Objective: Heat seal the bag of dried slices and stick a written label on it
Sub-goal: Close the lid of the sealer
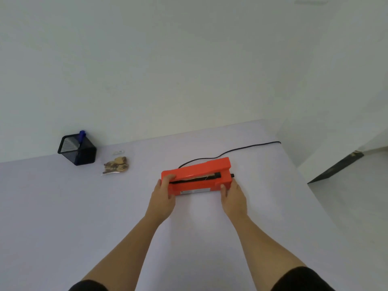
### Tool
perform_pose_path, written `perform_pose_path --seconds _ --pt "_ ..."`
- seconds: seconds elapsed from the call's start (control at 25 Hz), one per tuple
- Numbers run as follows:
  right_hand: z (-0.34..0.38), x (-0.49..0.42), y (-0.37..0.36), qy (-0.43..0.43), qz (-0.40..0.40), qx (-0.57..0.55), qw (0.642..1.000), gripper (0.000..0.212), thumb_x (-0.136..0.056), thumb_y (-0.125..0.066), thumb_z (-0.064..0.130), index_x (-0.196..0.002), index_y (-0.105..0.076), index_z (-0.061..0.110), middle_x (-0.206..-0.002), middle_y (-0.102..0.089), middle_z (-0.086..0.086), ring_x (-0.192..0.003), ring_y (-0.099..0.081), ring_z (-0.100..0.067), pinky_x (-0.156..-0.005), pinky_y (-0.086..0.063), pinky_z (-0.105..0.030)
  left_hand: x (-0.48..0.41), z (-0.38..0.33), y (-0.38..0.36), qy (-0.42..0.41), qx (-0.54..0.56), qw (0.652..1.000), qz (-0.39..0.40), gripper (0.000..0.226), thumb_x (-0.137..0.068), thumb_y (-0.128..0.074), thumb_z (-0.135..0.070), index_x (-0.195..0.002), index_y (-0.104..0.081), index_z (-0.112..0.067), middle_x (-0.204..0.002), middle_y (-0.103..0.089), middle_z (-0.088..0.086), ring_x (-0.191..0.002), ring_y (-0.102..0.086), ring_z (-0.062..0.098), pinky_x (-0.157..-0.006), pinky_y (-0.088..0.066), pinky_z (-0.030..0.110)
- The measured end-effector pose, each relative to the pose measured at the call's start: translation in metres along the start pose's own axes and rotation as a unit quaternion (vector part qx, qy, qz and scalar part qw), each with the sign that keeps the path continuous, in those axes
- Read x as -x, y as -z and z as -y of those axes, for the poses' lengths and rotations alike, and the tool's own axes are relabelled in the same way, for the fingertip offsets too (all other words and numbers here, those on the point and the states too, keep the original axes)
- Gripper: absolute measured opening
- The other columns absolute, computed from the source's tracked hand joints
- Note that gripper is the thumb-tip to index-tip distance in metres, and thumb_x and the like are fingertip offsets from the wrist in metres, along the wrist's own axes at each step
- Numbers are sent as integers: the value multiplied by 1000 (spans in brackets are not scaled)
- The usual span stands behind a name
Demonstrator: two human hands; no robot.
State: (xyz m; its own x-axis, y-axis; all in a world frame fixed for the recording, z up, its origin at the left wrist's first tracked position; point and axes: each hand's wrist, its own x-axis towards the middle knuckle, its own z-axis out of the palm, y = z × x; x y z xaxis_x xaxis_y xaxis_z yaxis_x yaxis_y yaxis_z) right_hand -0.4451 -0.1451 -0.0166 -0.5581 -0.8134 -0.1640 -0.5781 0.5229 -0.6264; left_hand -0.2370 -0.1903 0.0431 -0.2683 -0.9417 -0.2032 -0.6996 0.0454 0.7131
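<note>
On a white tabletop [63, 206], the left hand [163, 194] and right hand [233, 195] each curled round one end of an orange heat sealer [195, 169], seemingly positioning it. The bag of dried slices [116, 163] lay untouched at far left, beside a mesh pen holder [77, 150]; next, its mouth likely needed laying across the sealing bar [195, 179].

No writing can be read anywhere in the view. The orange heat sealer [197, 171] carries a pale sticker [195, 191] low on its front face, with a dark speck at its left end. Whatever is printed there is too blurred to make out. At the top of the clear bag [116, 164] of dried slices lies a small white piece [118, 152] — too small to tell whether it bears lettering.
</note>
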Motion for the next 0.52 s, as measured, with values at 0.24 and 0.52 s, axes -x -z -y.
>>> perform_pose_path --seconds 0.24,0.52 --pt "30 -84 -13 35 -3 -6 999 48 -96 -44 31 -133 -39 1 -119 -59 -21 -107 -57 -36 -87 -45 -39 -71 1 10 -10 10 999 -38 65 -82 -51 2 -139 -31 -23 -116 -54 11 -86 -50 21 -74 -37 27" --pt "56 -158 -28 47 -16 -8 999 46 -95 -45 30 -129 -42 -1 -116 -59 -23 -106 -56 -37 -86 -44 -40 -146 -7 21 -17 12 998 -62 62 -82 -53 -1 -138 -32 -21 -121 -55 12 -102 -54 30 -79 -36 27"
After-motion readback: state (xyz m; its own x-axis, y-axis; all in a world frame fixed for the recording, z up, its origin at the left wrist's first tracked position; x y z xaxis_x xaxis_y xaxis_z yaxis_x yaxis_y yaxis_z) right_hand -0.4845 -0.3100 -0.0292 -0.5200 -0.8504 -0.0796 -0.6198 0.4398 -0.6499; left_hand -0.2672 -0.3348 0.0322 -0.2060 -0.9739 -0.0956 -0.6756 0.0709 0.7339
